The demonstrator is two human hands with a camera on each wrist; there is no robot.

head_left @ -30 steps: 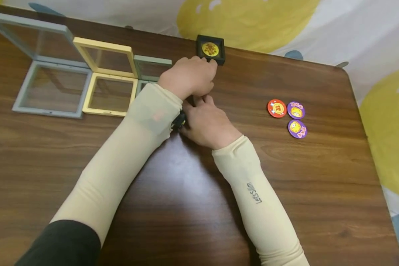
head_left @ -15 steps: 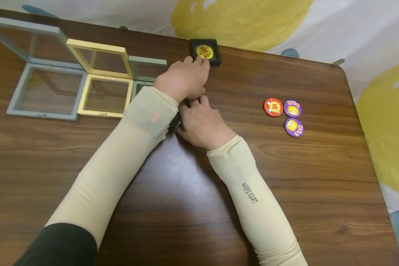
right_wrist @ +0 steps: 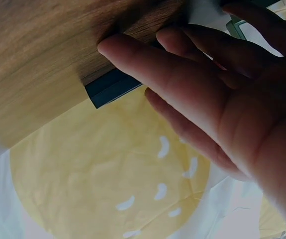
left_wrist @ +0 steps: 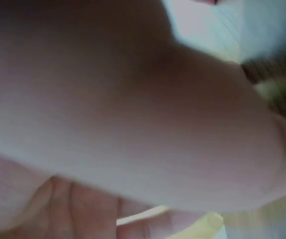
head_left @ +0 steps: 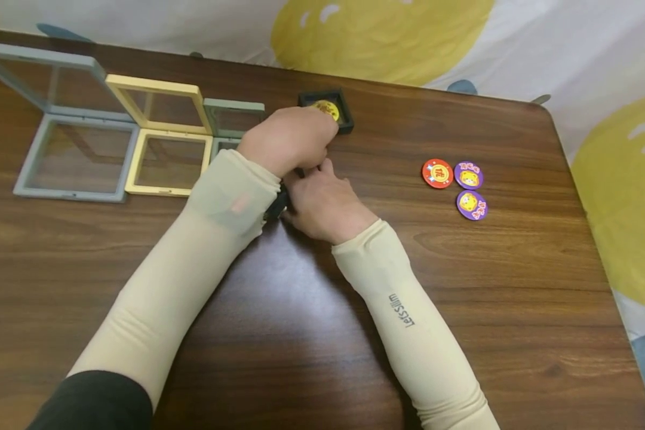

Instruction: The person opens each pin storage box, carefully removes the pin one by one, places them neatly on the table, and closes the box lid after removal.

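Observation:
My left hand (head_left: 290,137) reaches over at the back and overlaps the near side of a small black display frame (head_left: 345,119), which holds a yellow disc (head_left: 328,108). Its fingers bend down out of sight, so their hold on the frame is hidden. In the left wrist view a blurred finger (left_wrist: 147,124) fills most of the picture. My right hand (head_left: 328,203) lies just below and touches the left hand. The right wrist view shows its fingers (right_wrist: 147,64) fairly straight over the table, with a black frame edge (right_wrist: 110,89) beyond them.
Three hinged display frames stand in a row at left: a large grey-blue one (head_left: 70,196), a yellow one (head_left: 158,191) and a smaller green one (head_left: 233,104). One red disc (head_left: 438,173) and two purple discs (head_left: 469,175) lie at right. A patterned cloth (head_left: 516,48) borders the back.
The black frame with the yellow disc has come nearer along with my left hand, whose fingers now bend out of sight. The right hand keeps almost the same place.

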